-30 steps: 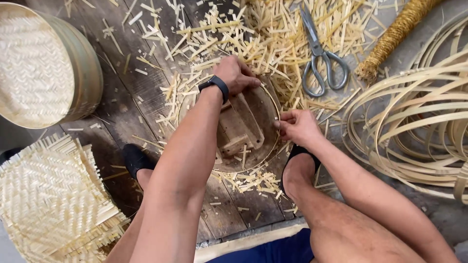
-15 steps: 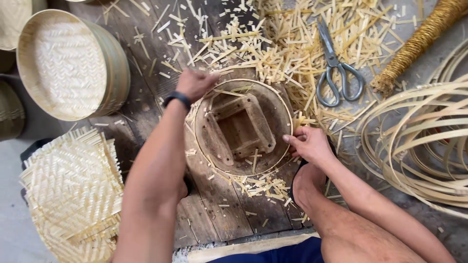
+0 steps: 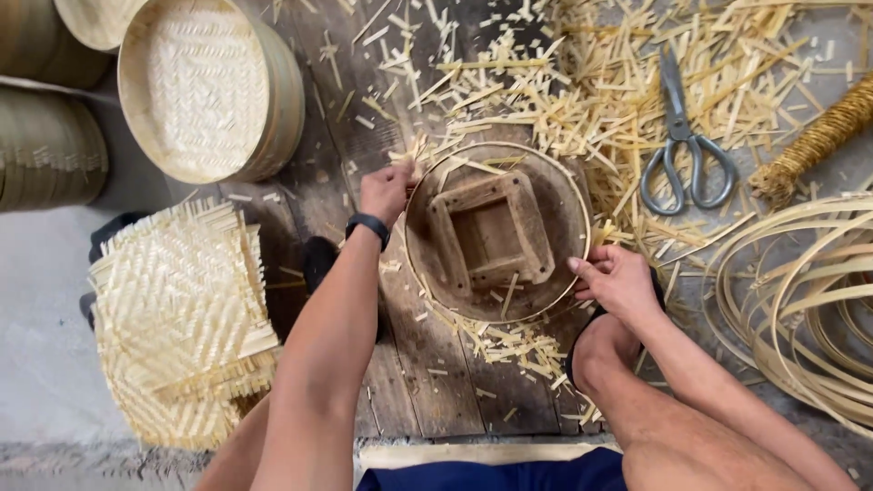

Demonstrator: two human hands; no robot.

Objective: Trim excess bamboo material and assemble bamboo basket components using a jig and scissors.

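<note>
A round wooden mould (image 3: 546, 195) with a square block frame (image 3: 491, 234) in its middle lies on dark floorboards, a thin bamboo hoop around its rim. My left hand (image 3: 386, 189), a black watch on its wrist, grips the hoop at the mould's left edge. On the right edge my right hand (image 3: 618, 280) pinches the rim with fingers and thumb. Loose bamboo slivers lie on and around the mould.
A woven bamboo steamer basket (image 3: 205, 86) stands at the upper left, darker baskets (image 3: 45, 145) beside it. A stack of woven mats (image 3: 177, 314) lies left. Scissors (image 3: 682, 150), a rope-wound stick (image 3: 823, 136) and coiled bamboo strips (image 3: 800, 309) lie right. My bare knee (image 3: 605, 350) is below.
My left hand slid from the mould's top edge down to its left edge. The view shifted, so the mould appears further right, and my right hand stays on the right rim.
</note>
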